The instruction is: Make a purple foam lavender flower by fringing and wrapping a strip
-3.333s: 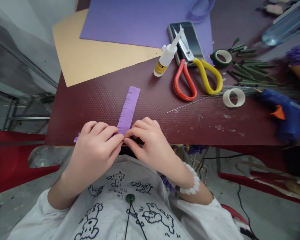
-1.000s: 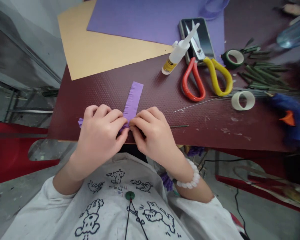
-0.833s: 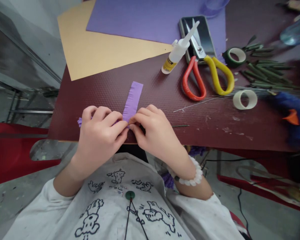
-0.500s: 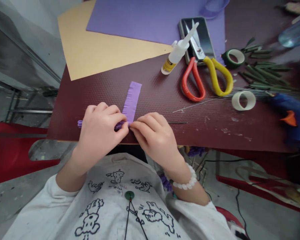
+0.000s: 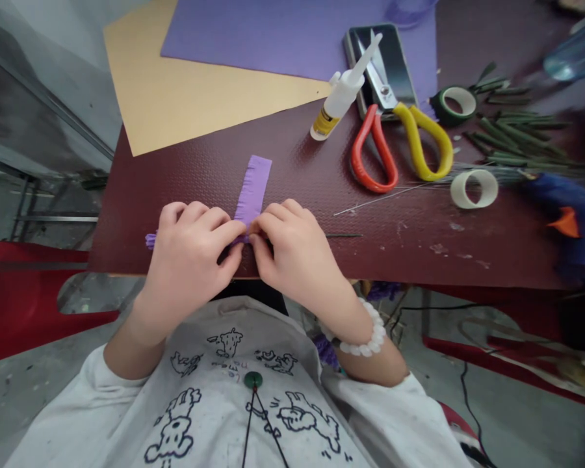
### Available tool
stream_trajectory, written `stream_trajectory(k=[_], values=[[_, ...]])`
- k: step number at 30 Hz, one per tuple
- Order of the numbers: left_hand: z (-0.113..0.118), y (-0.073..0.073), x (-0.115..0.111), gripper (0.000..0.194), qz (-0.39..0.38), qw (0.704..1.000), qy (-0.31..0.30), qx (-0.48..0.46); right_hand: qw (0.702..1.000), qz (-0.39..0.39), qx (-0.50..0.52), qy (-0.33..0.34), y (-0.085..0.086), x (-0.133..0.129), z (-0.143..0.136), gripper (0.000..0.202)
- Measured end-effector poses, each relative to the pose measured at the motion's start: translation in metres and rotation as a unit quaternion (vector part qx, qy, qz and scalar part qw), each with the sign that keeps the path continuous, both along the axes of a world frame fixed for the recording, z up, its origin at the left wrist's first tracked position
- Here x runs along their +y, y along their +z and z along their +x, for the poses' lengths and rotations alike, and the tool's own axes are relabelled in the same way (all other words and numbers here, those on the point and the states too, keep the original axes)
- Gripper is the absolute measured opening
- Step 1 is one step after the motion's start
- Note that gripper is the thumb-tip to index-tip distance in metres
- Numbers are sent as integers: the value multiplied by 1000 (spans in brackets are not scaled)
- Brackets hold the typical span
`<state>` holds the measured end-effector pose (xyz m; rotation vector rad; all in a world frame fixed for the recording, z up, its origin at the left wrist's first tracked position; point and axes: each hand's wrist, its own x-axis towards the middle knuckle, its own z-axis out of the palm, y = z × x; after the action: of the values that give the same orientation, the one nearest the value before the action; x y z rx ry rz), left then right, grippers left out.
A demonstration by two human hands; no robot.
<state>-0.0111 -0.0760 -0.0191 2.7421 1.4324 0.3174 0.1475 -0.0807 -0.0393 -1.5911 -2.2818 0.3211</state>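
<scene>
A purple paper strip (image 5: 254, 188) with one fringed edge slants up the table from between my fingertips. My left hand (image 5: 190, 253) is closed around a purple fringed roll, whose tufted end (image 5: 150, 241) pokes out on the left; most of the roll is hidden by the hand. Thumb and fingers of my right hand (image 5: 292, 250) pinch the strip's lower end, close beside the left fingertips. A thin dark wire stem (image 5: 344, 235) sticks out to the right from behind my right hand, in line with the roll.
Above the hands lie a tan sheet (image 5: 195, 97), a purple sheet (image 5: 253, 32), a glue bottle (image 5: 334, 104) and scissors (image 5: 385, 110) resting on a phone (image 5: 404, 71). Rightward are green tape (image 5: 453, 106), dark green stems (image 5: 521, 133), a white tape roll (image 5: 474, 189), wires and a blue glue gun (image 5: 580, 221).
My right hand has shifted slightly up and left, its fingertips now over the strip's lower end. The left hand stays on the roll. The whole view has shifted slightly.
</scene>
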Motion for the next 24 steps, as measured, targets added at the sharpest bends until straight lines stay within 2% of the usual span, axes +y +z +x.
stream_trajectory(k=[4, 9, 14, 20, 24], values=[[2, -2, 4, 20, 31, 999, 0, 16, 999, -30, 42, -6, 1, 1, 1, 14], [6, -4, 9, 19, 21, 1000, 9, 5, 986, 108, 128, -7, -16, -10, 8, 19], [7, -2, 12, 17, -10, 1000, 20, -10, 979, 191, 56, 38, -23, -18, 8, 21], [3, -2, 12, 16, -19, 1000, 2, -13, 986, 161, -18, 32, -19, -12, 4, 25], [-1, -1, 10, 23, -32, 999, -13, -8, 992, 115, -32, 41, -10, -2, 2, 23]])
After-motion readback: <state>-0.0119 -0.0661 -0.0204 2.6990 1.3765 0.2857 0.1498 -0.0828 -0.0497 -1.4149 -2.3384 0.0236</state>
